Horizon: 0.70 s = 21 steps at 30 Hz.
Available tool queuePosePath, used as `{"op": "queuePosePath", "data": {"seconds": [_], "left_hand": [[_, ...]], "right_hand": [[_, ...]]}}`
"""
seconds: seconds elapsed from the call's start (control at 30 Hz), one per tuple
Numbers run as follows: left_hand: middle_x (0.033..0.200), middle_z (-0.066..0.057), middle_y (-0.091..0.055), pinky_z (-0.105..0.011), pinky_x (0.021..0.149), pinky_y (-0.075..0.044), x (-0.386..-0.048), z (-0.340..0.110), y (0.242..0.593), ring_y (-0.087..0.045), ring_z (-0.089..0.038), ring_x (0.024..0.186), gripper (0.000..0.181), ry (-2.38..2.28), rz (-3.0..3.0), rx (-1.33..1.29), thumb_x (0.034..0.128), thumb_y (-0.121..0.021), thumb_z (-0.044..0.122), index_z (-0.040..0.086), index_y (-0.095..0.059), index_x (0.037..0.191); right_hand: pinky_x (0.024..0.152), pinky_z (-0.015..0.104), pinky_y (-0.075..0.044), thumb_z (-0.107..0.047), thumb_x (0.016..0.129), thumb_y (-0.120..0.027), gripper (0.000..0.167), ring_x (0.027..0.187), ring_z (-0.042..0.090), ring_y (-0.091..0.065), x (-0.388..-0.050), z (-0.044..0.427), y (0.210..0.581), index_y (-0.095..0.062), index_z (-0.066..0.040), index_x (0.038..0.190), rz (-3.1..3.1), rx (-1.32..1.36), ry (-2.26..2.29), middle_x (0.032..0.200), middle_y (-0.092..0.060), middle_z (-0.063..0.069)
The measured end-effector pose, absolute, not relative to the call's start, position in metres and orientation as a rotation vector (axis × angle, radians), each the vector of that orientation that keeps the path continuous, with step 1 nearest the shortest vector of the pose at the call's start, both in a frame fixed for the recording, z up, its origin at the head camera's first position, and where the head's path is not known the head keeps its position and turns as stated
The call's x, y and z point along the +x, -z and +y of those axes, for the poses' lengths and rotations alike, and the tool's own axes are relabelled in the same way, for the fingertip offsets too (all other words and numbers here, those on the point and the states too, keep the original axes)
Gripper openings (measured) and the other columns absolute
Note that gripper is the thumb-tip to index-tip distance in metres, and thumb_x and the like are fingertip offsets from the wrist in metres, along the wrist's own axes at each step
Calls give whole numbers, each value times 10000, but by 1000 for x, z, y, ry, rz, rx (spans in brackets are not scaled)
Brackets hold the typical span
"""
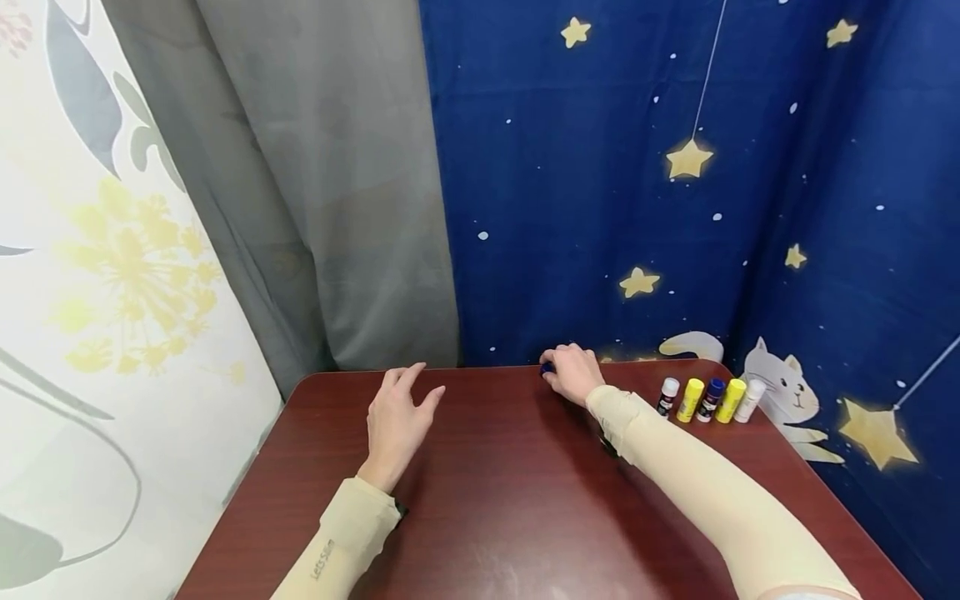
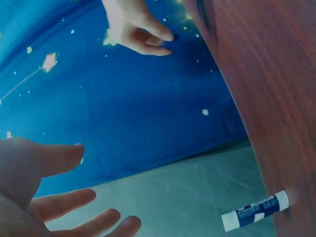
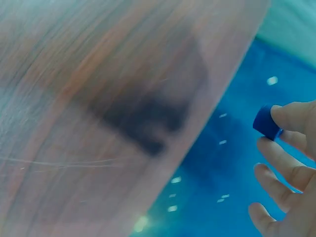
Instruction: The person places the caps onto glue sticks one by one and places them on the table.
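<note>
In the right wrist view my right hand (image 3: 291, 163) pinches a dark blue cylinder (image 3: 267, 122), which looks like a glue stick's cap, between thumb and index finger. The other fingers are spread apart; whether more of a stick is hidden behind them I cannot tell. In the head view this hand (image 1: 576, 375) is at the table's far edge. My left hand (image 1: 396, 425) hovers over the table's far left, fingers spread, holding nothing. Beyond its fingertips, the left wrist view shows a white glue stick (image 2: 256, 211) with a dark blue label standing on the table; the head view hides it.
Several glue sticks (image 1: 710, 400), with white, yellow and blue caps, stand in a row at the far right of the dark red table (image 1: 495, 500). Behind the table hang a grey curtain (image 1: 360, 183) and a blue starry curtain (image 1: 555, 200).
</note>
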<state>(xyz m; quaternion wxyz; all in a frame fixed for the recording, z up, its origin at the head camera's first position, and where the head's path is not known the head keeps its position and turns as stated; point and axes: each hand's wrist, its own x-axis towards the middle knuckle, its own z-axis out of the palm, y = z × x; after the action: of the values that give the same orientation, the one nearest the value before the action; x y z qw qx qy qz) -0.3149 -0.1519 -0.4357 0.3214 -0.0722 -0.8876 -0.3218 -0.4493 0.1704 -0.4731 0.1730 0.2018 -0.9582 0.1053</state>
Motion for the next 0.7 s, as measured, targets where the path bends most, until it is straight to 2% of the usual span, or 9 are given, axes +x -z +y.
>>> {"op": "queuePosePath", "data": {"seconds": [0.13, 0.3, 0.43, 0.57, 0.7], "left_hand": [[1199, -95, -598, -454, 668, -505, -326, -159, 438, -598, -243, 752, 484, 857, -2322, -176, 884, -787, 332, 154, -664, 1317], [1201, -140, -594, -535, 800, -509, -349, -175, 447, -644, -348, 915, 486, 868, -2322, -119, 879, -795, 280, 117, -660, 1317], [1205, -163, -579, -545, 861, -481, -369, -182, 455, -629, -375, 960, 497, 895, -2344, -101, 883, -786, 253, 87, -645, 1330], [1208, -188, -571, -559, 885, -460, -387, -189, 466, -612, -409, 997, 495, 927, -2373, -77, 887, -775, 247, 75, -636, 1330], [1203, -221, -572, -582, 897, -441, -402, -197, 480, -592, -440, 1024, 507, 965, -2400, -27, 885, -773, 222, 50, -621, 1338]], "right_hand": [[786, 456, -461, -262, 906, -759, 231, 893, 218, -563, -433, 164, 455, -752, -238, 1136, -2664, 621, -317, 921, -682, -9], [777, 440, -461, -268, 900, -769, 236, 879, 185, -555, -411, 160, 434, -756, -238, 1134, -2562, 686, -355, 922, -691, -33], [807, 445, -455, -270, 896, -775, 234, 928, 172, -572, -389, 165, 418, -751, -262, 1129, -2491, 710, -379, 941, -681, -82], [866, 478, -442, -263, 893, -779, 237, 1007, 188, -581, -367, 169, 402, -741, -262, 1127, -2435, 739, -390, 963, -675, -85], [871, 483, -434, -251, 891, -780, 236, 1046, 195, -569, -350, 175, 390, -738, -253, 1123, -2392, 757, -365, 971, -667, -74]]}}
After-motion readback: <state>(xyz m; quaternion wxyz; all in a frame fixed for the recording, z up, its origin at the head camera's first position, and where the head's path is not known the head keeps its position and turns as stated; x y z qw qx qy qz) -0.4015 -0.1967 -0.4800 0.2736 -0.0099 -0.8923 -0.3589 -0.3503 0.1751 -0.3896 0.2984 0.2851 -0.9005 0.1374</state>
